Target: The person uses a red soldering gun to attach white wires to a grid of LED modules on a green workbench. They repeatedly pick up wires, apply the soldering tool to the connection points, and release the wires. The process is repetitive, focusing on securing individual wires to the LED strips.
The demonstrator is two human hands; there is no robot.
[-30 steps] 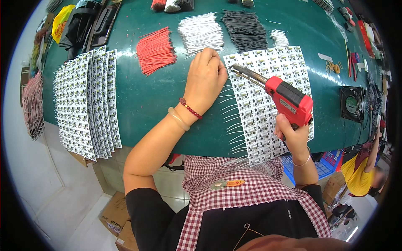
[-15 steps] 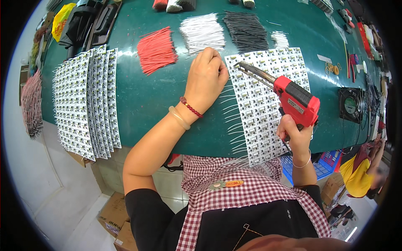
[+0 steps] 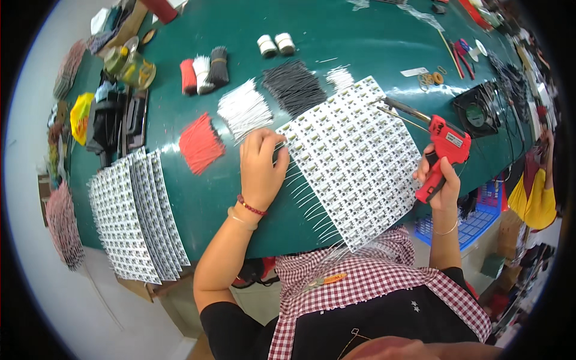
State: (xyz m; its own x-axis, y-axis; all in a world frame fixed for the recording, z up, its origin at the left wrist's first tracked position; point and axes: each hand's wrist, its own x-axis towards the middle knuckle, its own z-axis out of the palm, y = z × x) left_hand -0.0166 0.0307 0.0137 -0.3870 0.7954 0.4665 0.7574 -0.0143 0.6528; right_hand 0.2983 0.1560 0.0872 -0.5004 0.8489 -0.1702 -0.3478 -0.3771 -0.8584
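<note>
1. Green table (image 3: 360, 36) lies under the circuit board (image 3: 354, 165), whose long axis runs far-left to near-right.
2. Left hand (image 3: 259, 171): narrow pinch by its far-left corner; cannot tell on what.
3. Right hand (image 3: 445, 189) grips the soldering gun (image 3: 451, 143), tip pointing far-left near the board's far-right edge.

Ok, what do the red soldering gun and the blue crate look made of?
Soldering gun: body looks like hard plastic, going by its even red, moulded shape; its barrel is probably metal, dull and darkened.
Blue crate: likely plastic, finish unclear, from its uniform colour and open lattice.
</note>
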